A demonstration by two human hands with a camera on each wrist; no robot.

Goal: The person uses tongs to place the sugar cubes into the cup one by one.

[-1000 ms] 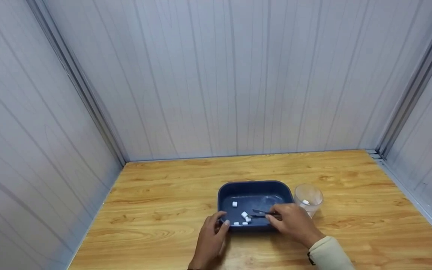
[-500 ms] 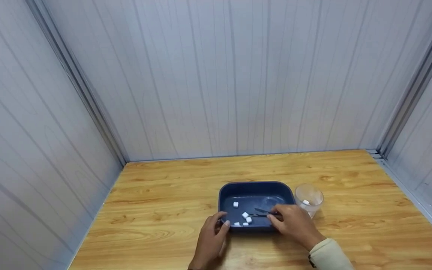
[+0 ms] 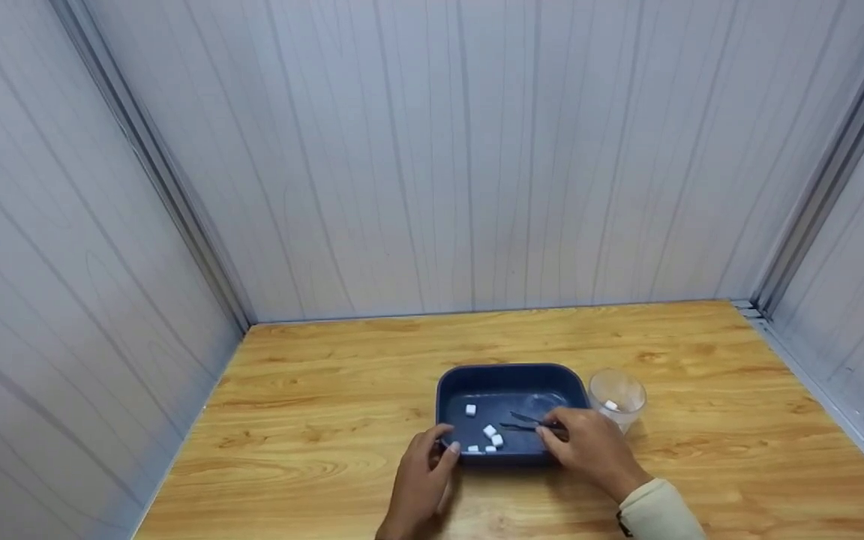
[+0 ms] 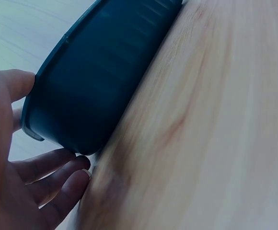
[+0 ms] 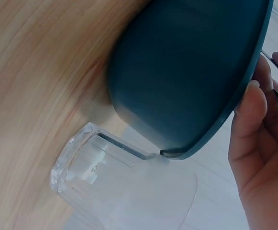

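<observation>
My left hand (image 3: 421, 478) holds the near left corner of a dark blue tray (image 3: 511, 367), with thumb and fingers bent about its rim. Black tweezers (image 3: 520, 428) are pinched in my right hand (image 3: 595, 450) over the tray's right part. Their tips are spread, point left and have nothing between them. Several small white cubes lie on the tray's left side: one (image 3: 471, 410) apart toward the back, two touching ones (image 3: 490, 430) just left of the tweezer tips, others by the near wall. In the right wrist view, a right finger rests against the tray rim (image 5: 247, 91).
Close to the tray's right side stands a clear glass (image 3: 633, 391) with white cubes (image 5: 88, 165) inside, partly behind my right hand in the head view. The wood-look table (image 3: 312, 420) is enclosed by pale panels (image 3: 432, 165) at the back and sides.
The tweezer tips have drawn slightly up and away from the pair of cubes they were close to. Both hands have stayed nearly in place.
</observation>
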